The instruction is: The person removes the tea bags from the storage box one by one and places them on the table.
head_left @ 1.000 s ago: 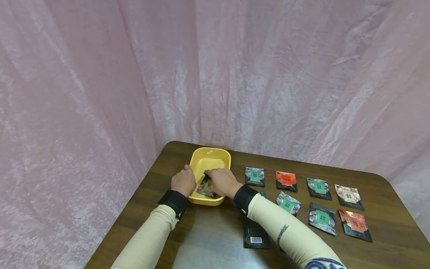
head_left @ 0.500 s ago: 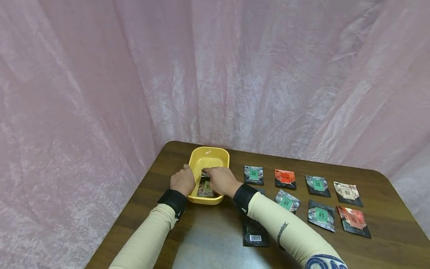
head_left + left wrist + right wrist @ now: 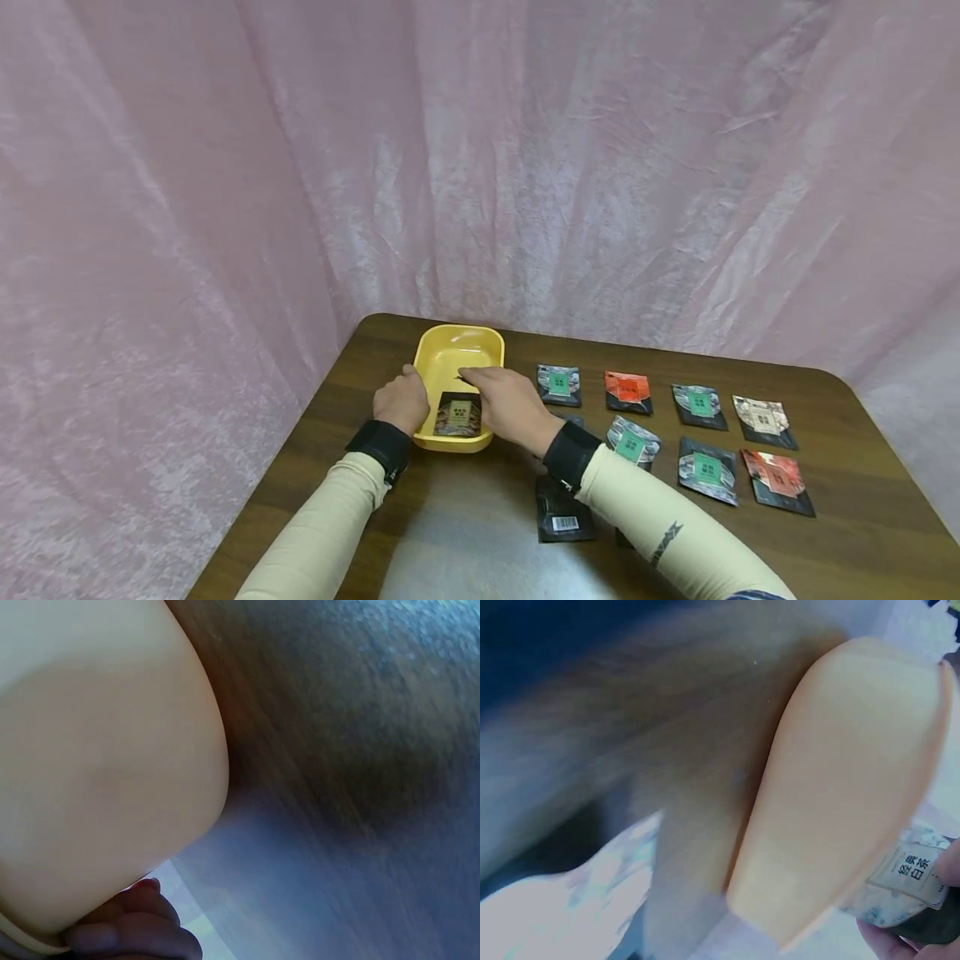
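A shallow yellow tray (image 3: pixel 450 360) stands at the table's far left corner. My left hand (image 3: pixel 401 402) holds the tray's left rim with curled fingers. Inside the near end lies a dark tea packet (image 3: pixel 459 417) with an olive label facing up. Over the tray's right side reaches my right hand (image 3: pixel 517 407), its fingertips just above and right of that packet. In the right wrist view, a tea packet (image 3: pixel 911 870) with a pale label shows pinched between thumb and fingers; only its dark edge shows in the head view. The left wrist view shows the tray wall (image 3: pixel 112 765) and partly hidden fingers (image 3: pixel 142 926).
Several tea packets lie to the right in loose rows, including a green-labelled one (image 3: pixel 558 385), a red one (image 3: pixel 628 392) and a cream one (image 3: pixel 765 421). A black packet (image 3: pixel 564 510), barcode up, lies below the right forearm. A pink curtain (image 3: pixel 480 167) hangs behind the table (image 3: pixel 832 550).
The olive-labelled packet, earlier tilted and partly under my right hand, now lies squarely in the tray. My right hand has drawn slightly right of it. The left hand keeps its place on the rim.
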